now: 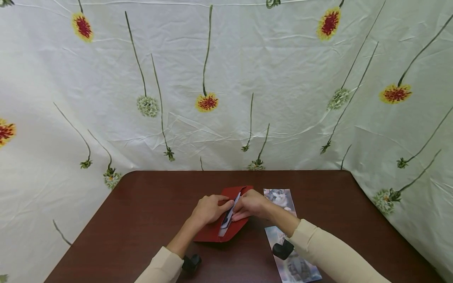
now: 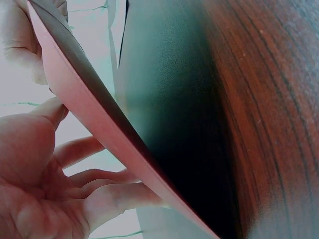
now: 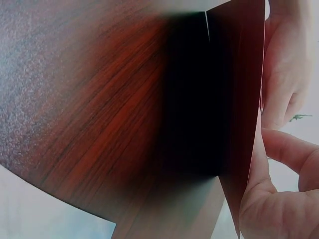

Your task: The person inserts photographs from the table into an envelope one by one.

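A red envelope (image 1: 231,234) is tilted over the dark table in the head view, between the two hands. A picture card (image 1: 227,218) with a pale edge stands in its opening. My left hand (image 1: 209,209) holds the envelope from the left, thumb at the opening. In the left wrist view the left fingers (image 2: 117,199) spread against the envelope's underside (image 2: 107,129). My right hand (image 1: 250,204) reaches over the right side, its fingertips pinching at the card. The right wrist view shows the thumb and a bent finger close by the envelope's panel (image 3: 249,99).
Two printed picture cards lie on the table (image 1: 148,212) to the right: a far cat card (image 1: 277,196) and a nearer card (image 1: 295,263), partly under the right forearm. A white flowered cloth (image 1: 226,78) hangs behind the table. Dark wrist cameras (image 1: 191,263) sit on both wrists.
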The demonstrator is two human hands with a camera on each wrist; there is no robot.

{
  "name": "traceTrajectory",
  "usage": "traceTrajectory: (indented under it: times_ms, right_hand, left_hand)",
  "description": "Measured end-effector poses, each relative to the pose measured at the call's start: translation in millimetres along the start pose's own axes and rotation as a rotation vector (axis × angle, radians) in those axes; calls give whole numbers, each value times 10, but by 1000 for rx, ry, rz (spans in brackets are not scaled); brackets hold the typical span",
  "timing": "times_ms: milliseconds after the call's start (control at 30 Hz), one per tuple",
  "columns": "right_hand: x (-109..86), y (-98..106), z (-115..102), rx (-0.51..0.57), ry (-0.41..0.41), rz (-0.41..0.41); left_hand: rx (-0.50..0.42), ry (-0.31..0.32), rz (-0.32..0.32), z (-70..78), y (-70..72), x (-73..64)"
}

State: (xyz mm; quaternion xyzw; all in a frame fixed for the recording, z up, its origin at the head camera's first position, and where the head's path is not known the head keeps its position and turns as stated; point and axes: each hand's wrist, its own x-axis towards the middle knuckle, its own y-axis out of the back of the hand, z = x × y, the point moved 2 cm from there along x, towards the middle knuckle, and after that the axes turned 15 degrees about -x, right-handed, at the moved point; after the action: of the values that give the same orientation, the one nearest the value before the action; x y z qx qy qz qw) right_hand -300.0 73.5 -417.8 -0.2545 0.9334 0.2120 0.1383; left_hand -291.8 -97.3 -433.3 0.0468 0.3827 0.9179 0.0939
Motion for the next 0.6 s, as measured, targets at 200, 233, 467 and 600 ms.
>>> traceTrajectory:
  times_ms: [200,233,467,600]
  right_hand:
    - [-1,-10,22,22,0,-7]
    - [-1,-11,26,30,-1,-8]
    - [-2,-25,44,55,12,-15]
    - [-7,-31,56,63,22,-23]
  left_hand:
    - [0,1,3,11,4,-11]
    - [-1,2,4,12,5,-11]
    - [-9,6,3,13,8,-5]
    - [-13,16,0,10,5,-1]
